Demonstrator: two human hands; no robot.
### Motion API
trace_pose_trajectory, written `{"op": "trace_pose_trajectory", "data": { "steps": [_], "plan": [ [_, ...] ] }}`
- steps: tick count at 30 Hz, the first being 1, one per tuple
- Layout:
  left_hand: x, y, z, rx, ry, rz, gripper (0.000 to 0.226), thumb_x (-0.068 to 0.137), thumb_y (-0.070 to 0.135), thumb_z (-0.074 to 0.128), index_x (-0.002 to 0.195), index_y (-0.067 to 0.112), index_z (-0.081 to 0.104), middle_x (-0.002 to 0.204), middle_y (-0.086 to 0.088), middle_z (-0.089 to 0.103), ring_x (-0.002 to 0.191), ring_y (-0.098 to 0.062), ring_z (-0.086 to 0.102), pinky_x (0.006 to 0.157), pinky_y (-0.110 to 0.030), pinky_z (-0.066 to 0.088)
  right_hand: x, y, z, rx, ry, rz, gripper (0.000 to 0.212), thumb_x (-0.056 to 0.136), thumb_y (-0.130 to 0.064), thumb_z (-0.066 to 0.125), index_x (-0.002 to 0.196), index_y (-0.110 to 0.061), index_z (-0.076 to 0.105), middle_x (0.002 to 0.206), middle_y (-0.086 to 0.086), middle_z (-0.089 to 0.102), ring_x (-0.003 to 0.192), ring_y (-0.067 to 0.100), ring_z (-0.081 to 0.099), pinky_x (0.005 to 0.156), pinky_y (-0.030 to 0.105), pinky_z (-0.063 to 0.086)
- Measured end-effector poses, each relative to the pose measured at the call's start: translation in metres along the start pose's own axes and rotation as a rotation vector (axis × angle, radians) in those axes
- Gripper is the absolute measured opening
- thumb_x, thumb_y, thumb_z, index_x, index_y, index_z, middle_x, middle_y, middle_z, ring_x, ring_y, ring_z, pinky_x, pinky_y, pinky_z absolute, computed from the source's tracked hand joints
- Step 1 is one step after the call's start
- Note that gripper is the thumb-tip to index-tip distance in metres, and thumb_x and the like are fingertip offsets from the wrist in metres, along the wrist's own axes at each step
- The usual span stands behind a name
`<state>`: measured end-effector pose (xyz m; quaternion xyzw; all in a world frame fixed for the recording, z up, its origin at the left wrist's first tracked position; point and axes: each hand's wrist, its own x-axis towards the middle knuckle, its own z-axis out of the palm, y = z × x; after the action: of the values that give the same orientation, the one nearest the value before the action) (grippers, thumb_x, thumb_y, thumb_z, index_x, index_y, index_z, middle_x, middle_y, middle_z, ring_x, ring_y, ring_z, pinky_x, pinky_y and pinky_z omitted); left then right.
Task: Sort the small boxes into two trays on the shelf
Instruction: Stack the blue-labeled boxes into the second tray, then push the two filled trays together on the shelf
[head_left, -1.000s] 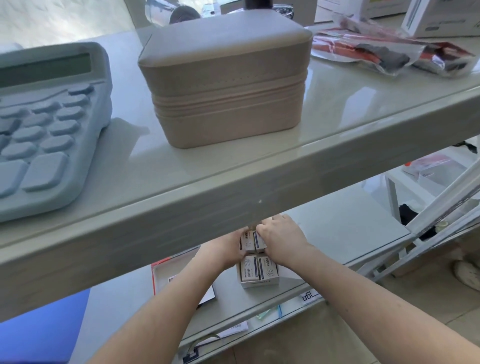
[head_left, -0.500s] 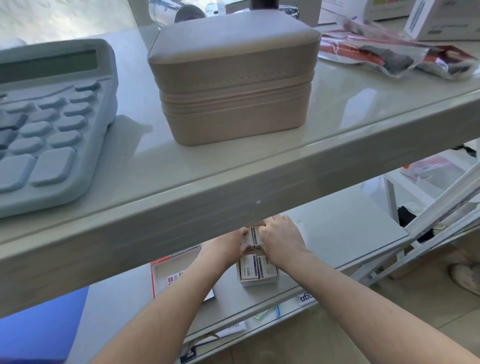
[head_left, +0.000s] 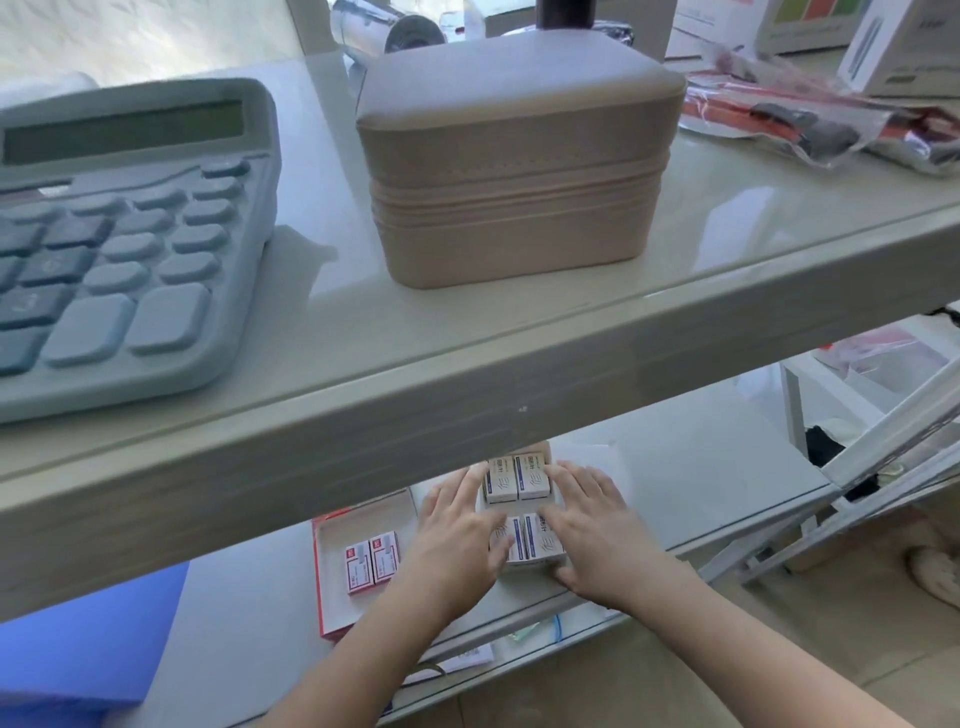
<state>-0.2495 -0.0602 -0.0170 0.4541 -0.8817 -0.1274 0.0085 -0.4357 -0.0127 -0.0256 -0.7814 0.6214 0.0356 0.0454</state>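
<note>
Standing right next to this, so here's what I see: on the lower shelf there are two trays, a red-edged tray on the left holding two red-labelled boxes, and a pale tray beside it with four blue-labelled boxes packed two by two. Both hands are flat and spread open, gripping nothing. The left hand rests against the left side of the blue group and the right hand against the right side, fingers lying partly over the front pair. Looks to me like the squaring-up step, nudging the boxes snug in their tray. If I were doing it, I'd press evenly from both sides with the palms low, so the little cartons slide together instead of one popping up or tipping over the tray's rim. The upper shelf hides the back of the tray, so I can't tell whether anything sits further in.
</note>
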Motion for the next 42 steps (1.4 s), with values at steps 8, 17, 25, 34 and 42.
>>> {"op": "trace_pose_trajectory", "data": {
  "steps": [8, 17, 25, 34, 42],
  "plan": [
    [-0.003, 0.003, 0.000, -0.020, -0.037, -0.036, 0.041, 0.100, 0.045, 0.033, 0.133, 0.030, 0.052, 0.161, -0.003, 0.010, 0.148, -0.020, 0.001, 0.118, -0.039, 0.002, 0.001, 0.002, 0.006, 0.081, 0.056, 0.006, 0.053, 0.075, -0.039, 0.069, 0.121, -0.018, 0.055, 0.152, 0.011, 0.028, 0.142, 0.029, 0.017, 0.118, 0.042, 0.013],
    [-0.055, -0.046, 0.007, -0.441, 0.471, -0.312, 0.048, 0.091, 0.029, 0.062, 0.137, 0.025, 0.048, 0.148, 0.000, 0.041, 0.139, -0.017, 0.031, 0.114, -0.037, 0.029, -0.010, 0.010, -0.001, 0.584, 0.244, 0.329, 0.063, 0.088, -0.051, 0.058, 0.138, -0.016, 0.044, 0.142, 0.001, 0.042, 0.130, 0.019, 0.035, 0.111, 0.036, 0.029],
    [-0.112, -0.093, 0.016, -0.768, 0.329, -0.630, 0.071, 0.069, 0.032, 0.080, 0.123, 0.059, 0.041, 0.121, 0.018, 0.056, 0.113, -0.010, 0.055, 0.099, -0.043, 0.047, 0.001, 0.004, -0.003, 0.631, 0.127, 0.385, 0.025, 0.095, -0.029, 0.056, 0.111, -0.012, 0.064, 0.099, 0.002, 0.055, 0.078, 0.004, 0.058, 0.067, 0.020, 0.043],
    [-0.108, -0.081, 0.021, -0.834, 0.359, -0.530, 0.080, 0.075, 0.013, 0.079, 0.116, 0.069, 0.040, 0.116, 0.027, 0.060, 0.106, 0.006, 0.058, 0.092, -0.025, 0.049, 0.014, -0.021, -0.005, 0.624, 0.115, 0.275, 0.018, 0.097, -0.022, 0.050, 0.104, -0.014, 0.065, 0.094, 0.000, 0.054, 0.080, 0.007, 0.059, 0.063, 0.016, 0.044],
    [-0.119, -0.067, 0.025, -0.834, 0.350, -0.480, 0.071, 0.078, 0.033, 0.076, 0.131, 0.055, 0.034, 0.129, 0.027, 0.045, 0.120, 0.003, 0.048, 0.101, -0.026, 0.042, 0.007, -0.030, -0.006, 0.620, 0.079, 0.203, 0.019, 0.097, -0.028, 0.048, 0.106, -0.016, 0.060, 0.104, -0.004, 0.055, 0.094, 0.014, 0.055, 0.085, 0.035, 0.051]
  ]
}}
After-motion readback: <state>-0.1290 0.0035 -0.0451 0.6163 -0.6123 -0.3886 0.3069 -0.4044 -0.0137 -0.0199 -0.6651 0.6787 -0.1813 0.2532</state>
